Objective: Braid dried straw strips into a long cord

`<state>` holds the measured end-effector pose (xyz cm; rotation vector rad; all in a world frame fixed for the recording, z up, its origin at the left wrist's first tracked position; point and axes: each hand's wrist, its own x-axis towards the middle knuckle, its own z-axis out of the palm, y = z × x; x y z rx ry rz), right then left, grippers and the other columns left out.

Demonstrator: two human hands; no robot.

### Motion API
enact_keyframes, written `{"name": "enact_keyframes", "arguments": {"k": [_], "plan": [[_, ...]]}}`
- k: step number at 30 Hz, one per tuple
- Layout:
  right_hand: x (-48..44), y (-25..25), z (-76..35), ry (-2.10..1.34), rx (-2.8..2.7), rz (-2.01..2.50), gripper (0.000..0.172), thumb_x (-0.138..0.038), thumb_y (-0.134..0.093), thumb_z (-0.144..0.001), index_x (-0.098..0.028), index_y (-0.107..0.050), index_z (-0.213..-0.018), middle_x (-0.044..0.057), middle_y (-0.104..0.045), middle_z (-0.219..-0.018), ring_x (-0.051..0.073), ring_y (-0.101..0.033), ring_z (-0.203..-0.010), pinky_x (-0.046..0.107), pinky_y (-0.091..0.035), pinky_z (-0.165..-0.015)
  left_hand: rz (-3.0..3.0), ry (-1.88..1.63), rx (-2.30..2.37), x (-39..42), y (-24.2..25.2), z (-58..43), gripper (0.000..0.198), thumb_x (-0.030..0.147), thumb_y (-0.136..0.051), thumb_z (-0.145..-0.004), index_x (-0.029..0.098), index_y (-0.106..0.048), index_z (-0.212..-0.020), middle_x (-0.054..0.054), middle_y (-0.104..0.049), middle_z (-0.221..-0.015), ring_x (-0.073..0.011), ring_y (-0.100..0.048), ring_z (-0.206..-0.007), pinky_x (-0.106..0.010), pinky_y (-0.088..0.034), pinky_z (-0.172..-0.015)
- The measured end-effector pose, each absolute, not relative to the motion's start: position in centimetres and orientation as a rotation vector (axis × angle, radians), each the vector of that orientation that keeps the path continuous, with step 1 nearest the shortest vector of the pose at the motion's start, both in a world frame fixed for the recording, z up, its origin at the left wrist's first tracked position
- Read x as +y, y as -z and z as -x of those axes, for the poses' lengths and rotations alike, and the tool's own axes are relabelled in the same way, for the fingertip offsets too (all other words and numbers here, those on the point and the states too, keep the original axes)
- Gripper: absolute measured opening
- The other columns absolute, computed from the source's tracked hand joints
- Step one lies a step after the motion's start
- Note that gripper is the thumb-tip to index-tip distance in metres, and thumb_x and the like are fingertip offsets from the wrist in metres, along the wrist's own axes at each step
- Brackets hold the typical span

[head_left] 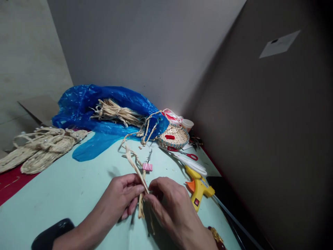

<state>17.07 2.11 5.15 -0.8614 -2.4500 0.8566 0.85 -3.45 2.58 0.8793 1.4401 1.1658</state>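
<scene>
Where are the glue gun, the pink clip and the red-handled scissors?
glue gun (199,189), head view, on its yellow body.
pink clip (147,167), head view, on its pink body.
red-handled scissors (193,157), head view, on a red handle.

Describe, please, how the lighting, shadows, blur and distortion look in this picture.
Head view: soft, even light on the pale green table; the left hand and right hand, pinching a straw strand, cast faint shadows. Head view: mild sheen on the blue plastic bag, no harsh glare; the right-side wall darkens to near black at the edge; the wide lens tilts and bends the walls.
</scene>
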Motion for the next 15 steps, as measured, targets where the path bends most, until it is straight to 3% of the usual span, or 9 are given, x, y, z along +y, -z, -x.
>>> {"name": "enact_keyframes", "arguments": {"k": [6,15], "plan": [[2.13,-5.36,-16.99,-1.113,-2.283,0.974,0.021,-0.028,-0.049,-0.092,-0.017,-0.058,-0.077,-0.002,-0.057,-0.067,0.011,-0.047,-0.061,0.023,-0.032,-0.056,-0.866,-1.151,1.477,-3.33,-2.83,-1.29,0.028,0.043,-0.064,-0.072,0.016,-0.062,-0.068,0.008,-0.047,-0.031,-0.0039,-0.031,-0.024,-0.015,-0.021,-0.03],[2.47,-4.66,-16.49,-1.359,-2.11,1.027,0.02,-0.032,-0.052,-0.09,-0.017,-0.057,-0.079,-0.003,-0.055,-0.065,0.01,-0.046,-0.059,0.022,-0.033,-0.054,-0.869,-1.151,1.44,-3.44,-2.31,-0.98,0.026,0.043,-0.063,-0.073,0.017,-0.06,-0.068,0.008,-0.046,-0.031,-0.0032,-0.028,-0.025,-0.015,-0.019,-0.03]]}}
